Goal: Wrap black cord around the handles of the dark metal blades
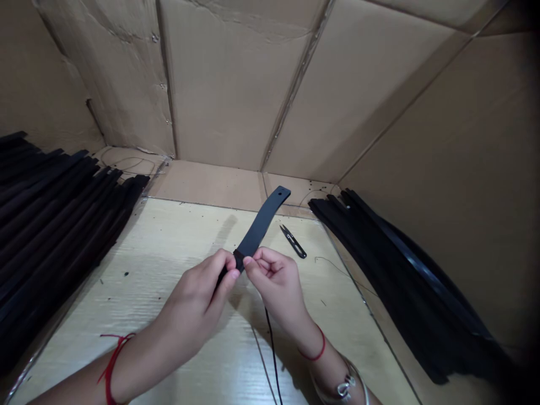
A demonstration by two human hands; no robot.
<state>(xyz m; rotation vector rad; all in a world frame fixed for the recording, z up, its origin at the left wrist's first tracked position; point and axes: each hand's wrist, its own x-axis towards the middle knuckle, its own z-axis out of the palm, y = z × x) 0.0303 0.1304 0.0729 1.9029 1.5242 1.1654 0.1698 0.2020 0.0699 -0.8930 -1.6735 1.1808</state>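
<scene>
A flat black strap (262, 220) with a small hole near its far end slants up and away from my hands. My left hand (201, 292) pinches it where a darker black sleeve or wrap begins, with thumb and fingers closed. Right beside it, my right hand (274, 281) grips the same spot between thumb and curled fingers. A thin black cord (272, 349) hangs below my right hand toward the bottom edge; its upper end is hidden by the hand. Small black thread snips (292, 242) lie on the table to the right of the strap.
Many long black strips (54, 225) are piled along the left side. Another bundle of black strips (379, 270) lies on the right. Cardboard walls (236, 84) enclose the pale table (147, 270). A loose thread (337, 266) and dark specks lie about.
</scene>
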